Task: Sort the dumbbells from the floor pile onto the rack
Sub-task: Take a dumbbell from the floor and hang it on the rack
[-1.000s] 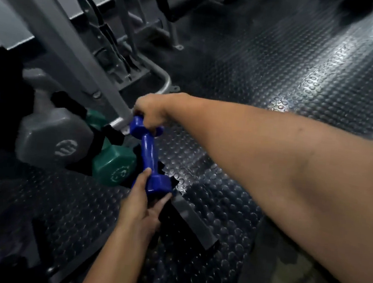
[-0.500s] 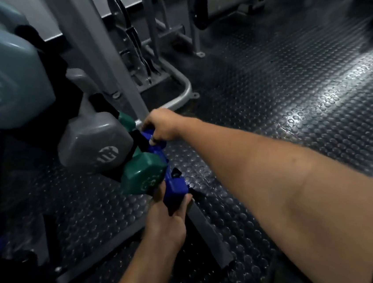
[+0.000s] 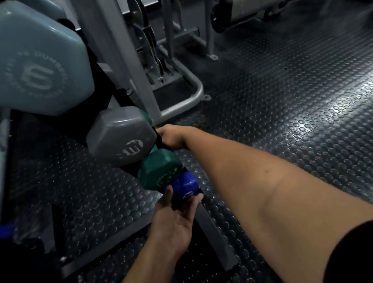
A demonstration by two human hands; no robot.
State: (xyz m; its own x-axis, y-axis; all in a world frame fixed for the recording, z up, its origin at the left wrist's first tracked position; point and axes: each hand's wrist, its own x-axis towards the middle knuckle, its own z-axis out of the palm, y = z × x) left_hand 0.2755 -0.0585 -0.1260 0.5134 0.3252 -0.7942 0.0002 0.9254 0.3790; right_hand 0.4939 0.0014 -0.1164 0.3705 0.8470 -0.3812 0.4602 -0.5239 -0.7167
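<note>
Both hands have carried the blue dumbbell (image 3: pixel 184 185) lower and nearer the rack (image 3: pixel 114 30) since a moment ago. Left hand (image 3: pixel 173 223) cups its near end, thumb and fingers curled round it; right hand (image 3: pixel 172 136) grasps the far end. Touching that near grip on its left sits a green dumbbell (image 3: pixel 159 173), then a grey dumbbell (image 3: pixel 121 136) beyond, above the studded floor (image 3: pixel 299 107).

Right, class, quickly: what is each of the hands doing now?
Left hand: holds the near end of the blue dumbbell.
Right hand: grips the dumbbell's far end; fingers mostly hidden.
</note>
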